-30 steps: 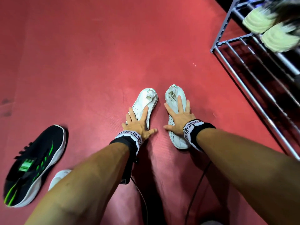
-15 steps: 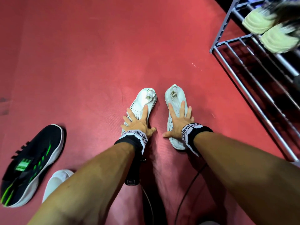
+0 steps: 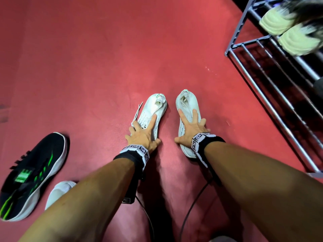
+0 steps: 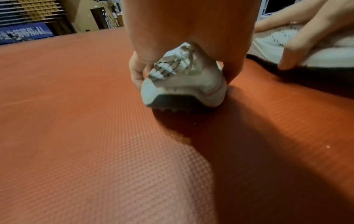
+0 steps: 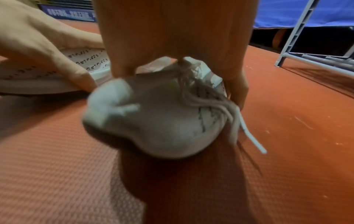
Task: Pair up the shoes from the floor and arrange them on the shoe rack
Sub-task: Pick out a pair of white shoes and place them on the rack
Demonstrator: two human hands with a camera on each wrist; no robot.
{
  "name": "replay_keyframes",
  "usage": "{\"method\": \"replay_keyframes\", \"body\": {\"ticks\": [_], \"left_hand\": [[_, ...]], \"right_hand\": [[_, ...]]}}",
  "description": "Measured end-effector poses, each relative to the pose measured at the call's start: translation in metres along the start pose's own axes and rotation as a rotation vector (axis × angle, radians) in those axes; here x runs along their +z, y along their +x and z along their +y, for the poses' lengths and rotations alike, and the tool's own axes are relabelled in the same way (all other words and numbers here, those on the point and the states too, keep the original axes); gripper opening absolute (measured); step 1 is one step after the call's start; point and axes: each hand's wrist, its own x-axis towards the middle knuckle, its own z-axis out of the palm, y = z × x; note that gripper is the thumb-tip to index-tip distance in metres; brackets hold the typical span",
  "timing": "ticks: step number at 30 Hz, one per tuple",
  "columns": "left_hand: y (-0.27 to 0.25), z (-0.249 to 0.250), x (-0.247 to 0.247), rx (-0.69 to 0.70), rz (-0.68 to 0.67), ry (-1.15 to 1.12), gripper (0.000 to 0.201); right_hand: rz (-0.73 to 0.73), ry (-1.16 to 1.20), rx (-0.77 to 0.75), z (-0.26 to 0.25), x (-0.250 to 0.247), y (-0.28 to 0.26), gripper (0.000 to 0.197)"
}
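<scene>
Two white lace-up shoes lie side by side on the red floor, heels away from me. My left hand [image 3: 144, 132] grips the left white shoe [image 3: 154, 109] near its toe. In the left wrist view its thumb and fingers [image 4: 137, 71] wrap both sides of that shoe [image 4: 182, 84]. My right hand [image 3: 190, 128] grips the right white shoe [image 3: 187, 102] over the laces, fingers on both sides of it [image 5: 153, 121]. The grey metal shoe rack [image 3: 258, 67] stands to the right with a pale-soled pair [image 3: 283, 23] on an upper shelf.
A black shoe with green stripes [image 3: 33, 172] lies on the floor at the left. Another white shoe [image 3: 59, 191] is partly hidden under my left forearm. Cables trail from my wrists. The rack's lower bars [image 3: 288, 105] show nothing on them.
Both hands stay on the white pair, which has barely moved. My left hand has slid slightly left, and a loose lace now shows beside the left shoe.
</scene>
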Motion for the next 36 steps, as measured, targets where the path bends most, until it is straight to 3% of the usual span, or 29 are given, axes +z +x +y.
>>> {"method": "replay_keyframes", "body": {"ticks": [6,17,26,36], "left_hand": [[-0.012,0.019,-0.036,0.072,0.068,0.057,0.08],[-0.014,0.14,-0.1,0.289,0.137,0.165,0.069],[-0.024,0.219,-0.091,0.523,0.101,0.203,0.066],[-0.015,0.275,-0.08,0.841,-0.002,0.228,0.068]], "right_hand": [[0.036,0.019,-0.012,0.013,-0.029,-0.017,0.092],[0.193,0.241,0.198,0.063,-0.095,-0.047,0.097],[0.253,0.253,0.456,0.117,-0.097,-0.089,0.087],[0.199,0.309,0.749,0.15,-0.09,-0.121,0.093]]}}
